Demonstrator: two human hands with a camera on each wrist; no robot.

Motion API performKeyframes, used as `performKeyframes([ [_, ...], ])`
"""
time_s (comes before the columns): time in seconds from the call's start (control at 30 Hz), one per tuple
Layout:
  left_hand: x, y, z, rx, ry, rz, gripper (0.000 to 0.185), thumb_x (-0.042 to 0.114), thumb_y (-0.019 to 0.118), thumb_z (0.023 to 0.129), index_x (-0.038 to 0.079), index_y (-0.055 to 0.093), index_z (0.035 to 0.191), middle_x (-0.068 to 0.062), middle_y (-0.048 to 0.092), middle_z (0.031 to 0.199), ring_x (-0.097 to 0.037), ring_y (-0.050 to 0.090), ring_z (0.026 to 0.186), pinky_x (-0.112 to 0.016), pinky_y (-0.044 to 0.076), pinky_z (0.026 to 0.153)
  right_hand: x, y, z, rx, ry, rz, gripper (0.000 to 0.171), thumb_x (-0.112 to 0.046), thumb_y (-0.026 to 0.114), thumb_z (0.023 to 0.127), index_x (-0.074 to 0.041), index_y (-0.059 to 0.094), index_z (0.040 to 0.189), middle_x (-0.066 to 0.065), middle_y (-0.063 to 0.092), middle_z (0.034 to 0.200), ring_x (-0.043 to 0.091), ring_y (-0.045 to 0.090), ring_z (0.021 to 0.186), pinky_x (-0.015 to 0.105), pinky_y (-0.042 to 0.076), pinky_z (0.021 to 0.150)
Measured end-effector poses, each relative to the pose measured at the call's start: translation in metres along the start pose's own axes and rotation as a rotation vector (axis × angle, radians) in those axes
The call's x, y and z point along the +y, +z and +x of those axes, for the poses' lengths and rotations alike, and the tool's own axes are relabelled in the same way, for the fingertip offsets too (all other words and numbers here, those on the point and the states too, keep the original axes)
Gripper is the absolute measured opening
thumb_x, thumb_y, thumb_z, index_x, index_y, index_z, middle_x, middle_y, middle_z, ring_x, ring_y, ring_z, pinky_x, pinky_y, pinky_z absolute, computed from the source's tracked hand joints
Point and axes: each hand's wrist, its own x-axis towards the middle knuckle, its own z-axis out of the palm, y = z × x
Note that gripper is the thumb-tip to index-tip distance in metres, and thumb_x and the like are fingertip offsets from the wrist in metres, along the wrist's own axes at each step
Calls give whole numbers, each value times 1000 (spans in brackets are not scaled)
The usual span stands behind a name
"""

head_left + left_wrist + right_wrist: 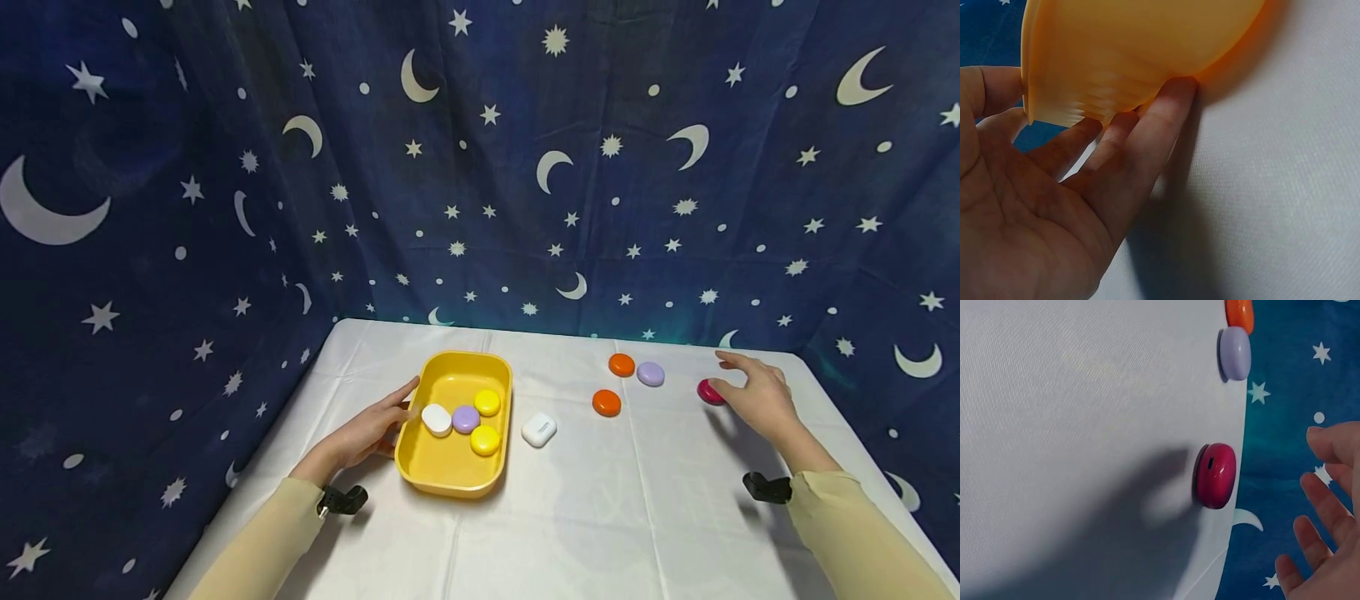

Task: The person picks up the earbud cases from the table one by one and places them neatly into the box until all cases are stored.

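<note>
The left hand [358,437] grips the left side of a yellow tray [442,463] containing four rounded pieces [466,419]; the right hand [761,402], fingers parted and holding nothing, is just beside a crimson disc [1217,476] near the white table's [570,517] far edge.

Walls: dark blue hanging fabric [517,150], standing along the left, far and right edges of the tabletop [555,533], turning at both far corners. Print comprises pale crescent moons [52,223], stars [87,82], sunbursts [556,41] and dots [364,88]. Slight wrinkling noted. Teal tint observed low on the fabric, by the far edge. Tabletop dressed in white cloth [525,558]; creases [639,467] run inward from the far edge; far corners rounded. Lighting: soft, with diffuse shadows [1104,525] on the cloth.
</note>
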Motion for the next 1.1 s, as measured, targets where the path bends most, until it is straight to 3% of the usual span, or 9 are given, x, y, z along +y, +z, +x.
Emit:
performKeyframes([
  [0.2, -2, -1, 0, 5, 1, 6, 68, 23, 49, 105, 37, 18, 165, -22, 31, 161, -29, 64, 107, -44, 60, 79, 6, 3, 1, 19, 32, 0, 66, -30, 61, 101, 3, 39, 153, 36, 47, 141, 59, 26, 128, 74, 26, 96],
  [0.53, -1, -1, 0, 8, -4, 13, 68, 24, 49, 105, 38, 19, 164, -21, 29, 161, -29, 62, 111, -45, 59, 80, 17, 7, 2, -38, 113, 12, 69, -28, 64, 99, 4, 36, 154, 37, 43, 143, 60, 24, 129, 73, 27, 94],
  [0.8, -1, -1, 0, 3, -2, 11, 69, 24, 49, 105, 37, 18, 165, -22, 29, 162, -30, 62, 111, -45, 59, 80, 26, 11, 1, -118, 172, 2, 89, -40, 75, 91, 6, 32, 154, 41, 40, 141, 63, 24, 124, 72, 32, 88],
  [1.1, 0, 1, -2, 16, -6, 22, 68, 24, 49, 105, 38, 18, 164, -21, 31, 161, -29, 63, 109, -44, 60, 79, 36, 20, 0, -109, 220, -7, 89, -41, 78, 87, 10, 37, 148, 42, 43, 135, 61, 28, 118, 68, 32, 86],
])
